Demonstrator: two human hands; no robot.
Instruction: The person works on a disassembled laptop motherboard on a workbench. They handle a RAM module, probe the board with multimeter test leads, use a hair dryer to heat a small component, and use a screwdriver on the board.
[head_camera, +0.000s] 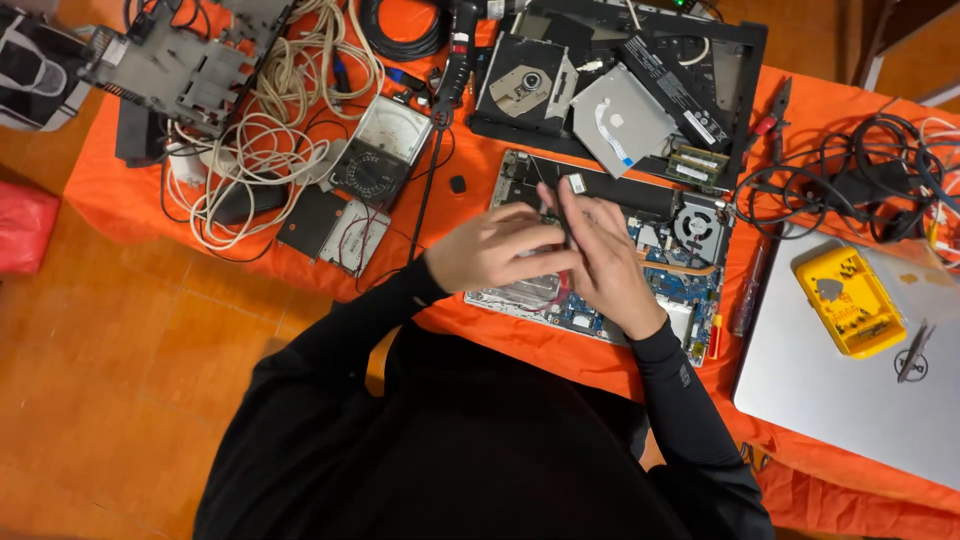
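Observation:
An opened laptop base (690, 262) lies on the orange cloth (110, 175), its blue circuit board, fan (695, 222) and long black battery bar (630, 196) exposed. Both my hands hover over its left half. My left hand (490, 250) pinches a thin dark upright piece (564, 212) with its fingers closed on it. My right hand (605, 262) lies against the same piece from the right, fingers stretched along it. What the piece is cannot be made out. The board under my hands is hidden.
Behind lies a stripped black laptop chassis (745, 60) with an optical drive (525, 80) and a silver drive (620, 120). At left are an analogue meter (385, 145) and white cables (270, 140). At right a closed silver laptop (830, 400) carries a yellow bit case (850, 300).

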